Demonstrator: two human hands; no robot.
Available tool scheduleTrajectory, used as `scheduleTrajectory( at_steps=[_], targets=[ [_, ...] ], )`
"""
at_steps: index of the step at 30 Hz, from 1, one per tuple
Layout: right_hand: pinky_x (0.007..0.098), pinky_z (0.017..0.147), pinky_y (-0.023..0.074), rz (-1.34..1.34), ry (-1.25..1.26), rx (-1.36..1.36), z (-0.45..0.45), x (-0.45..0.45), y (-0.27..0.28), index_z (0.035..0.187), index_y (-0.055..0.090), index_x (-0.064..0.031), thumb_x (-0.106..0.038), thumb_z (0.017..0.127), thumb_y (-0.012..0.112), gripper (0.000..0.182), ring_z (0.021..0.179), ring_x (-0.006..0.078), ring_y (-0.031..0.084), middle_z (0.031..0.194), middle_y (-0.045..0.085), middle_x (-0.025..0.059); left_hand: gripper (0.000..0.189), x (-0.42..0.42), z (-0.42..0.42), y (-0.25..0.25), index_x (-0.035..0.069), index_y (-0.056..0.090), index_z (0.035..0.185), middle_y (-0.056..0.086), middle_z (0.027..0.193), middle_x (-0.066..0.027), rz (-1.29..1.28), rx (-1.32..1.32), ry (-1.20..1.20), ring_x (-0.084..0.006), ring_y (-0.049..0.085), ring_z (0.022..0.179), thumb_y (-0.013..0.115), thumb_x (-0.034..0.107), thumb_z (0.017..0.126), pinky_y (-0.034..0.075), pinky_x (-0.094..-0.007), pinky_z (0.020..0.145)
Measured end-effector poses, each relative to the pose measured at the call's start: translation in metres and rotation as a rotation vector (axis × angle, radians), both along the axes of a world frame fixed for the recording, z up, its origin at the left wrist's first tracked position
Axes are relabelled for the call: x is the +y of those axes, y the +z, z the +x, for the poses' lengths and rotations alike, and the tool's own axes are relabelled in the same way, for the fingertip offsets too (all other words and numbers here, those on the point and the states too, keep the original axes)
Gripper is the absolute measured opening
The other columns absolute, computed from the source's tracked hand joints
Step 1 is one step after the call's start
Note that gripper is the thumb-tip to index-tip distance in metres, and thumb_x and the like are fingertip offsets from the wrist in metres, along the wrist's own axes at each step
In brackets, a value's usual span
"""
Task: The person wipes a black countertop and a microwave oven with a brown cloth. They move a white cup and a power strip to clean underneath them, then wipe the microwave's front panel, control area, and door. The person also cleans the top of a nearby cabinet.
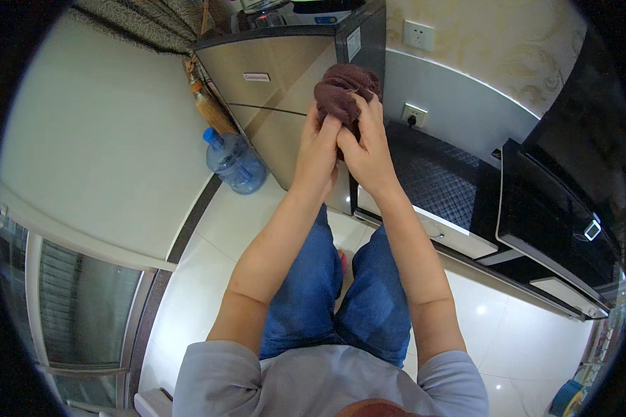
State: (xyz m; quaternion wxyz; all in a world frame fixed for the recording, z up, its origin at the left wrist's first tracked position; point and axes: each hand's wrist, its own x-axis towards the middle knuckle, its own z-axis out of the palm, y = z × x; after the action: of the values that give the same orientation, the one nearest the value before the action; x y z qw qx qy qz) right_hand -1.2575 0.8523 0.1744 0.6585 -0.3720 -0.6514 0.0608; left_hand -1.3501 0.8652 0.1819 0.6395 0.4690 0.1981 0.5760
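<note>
A bunched dark maroon cloth point(344, 88) is gripped between my two hands, out in front of me at the upper middle of the head view. My left hand point(319, 140) holds it from the left and below, thumb pressed against its folds. From the right, my right hand point(366, 138) grips the same cloth, with its fingers curled into the folds. The thumbs are close together under the bundle. Some of the cloth hangs down between the hands, partly hidden by them. Behind it stands a beige refrigerator point(287, 68) with a dark top and side.
A blue plastic water jug point(236, 164) stands on the tiled floor beside the refrigerator, below a straw broom point(214, 109). On the right are a low black cabinet point(433, 161) with white drawers, a wall socket point(413, 115) with a plug, and a large black screen point(584, 140).
</note>
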Motion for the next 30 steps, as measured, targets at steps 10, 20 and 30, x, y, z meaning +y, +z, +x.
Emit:
scheduleTrajectory(
  at_steps=[10,20,30],
  targets=[
    [0.0360,0.104,0.0369,-0.099,-0.129,0.417,0.007,0.024,0.011,0.121,0.058,-0.0025,-0.012,0.092,0.052,0.031,0.125,0.0286,0.047,0.135,0.048,0.0159,0.043,0.044,0.003,0.024,0.005,0.053,0.124,0.051,0.125,-0.0143,0.712,0.398,0.792,-0.0289,0.053,0.111,0.061,0.002,0.082,0.043,-0.0380,0.096],
    [0.0367,0.108,0.0334,-0.269,-0.279,0.470,-0.011,0.076,-0.038,0.131,0.051,0.0002,-0.017,0.098,0.045,0.038,0.126,0.0292,0.046,0.133,0.050,0.0165,0.059,0.137,-0.037,0.004,0.025,0.063,0.118,0.043,0.137,-0.0118,1.541,0.850,0.949,-0.0377,0.039,0.121,0.078,0.011,0.062,0.037,-0.0466,0.100],
    [0.0385,0.109,0.0316,-0.247,-0.348,0.371,-0.028,0.082,-0.045,0.136,0.045,0.0003,-0.018,0.100,0.042,0.041,0.129,0.0328,0.044,0.138,0.047,0.0187,0.049,0.240,-0.147,-0.010,0.002,0.052,0.126,0.044,0.131,-0.0236,0.786,0.717,1.413,-0.0426,0.042,0.120,0.064,0.002,0.077,0.034,-0.0473,0.103]
  ],
)
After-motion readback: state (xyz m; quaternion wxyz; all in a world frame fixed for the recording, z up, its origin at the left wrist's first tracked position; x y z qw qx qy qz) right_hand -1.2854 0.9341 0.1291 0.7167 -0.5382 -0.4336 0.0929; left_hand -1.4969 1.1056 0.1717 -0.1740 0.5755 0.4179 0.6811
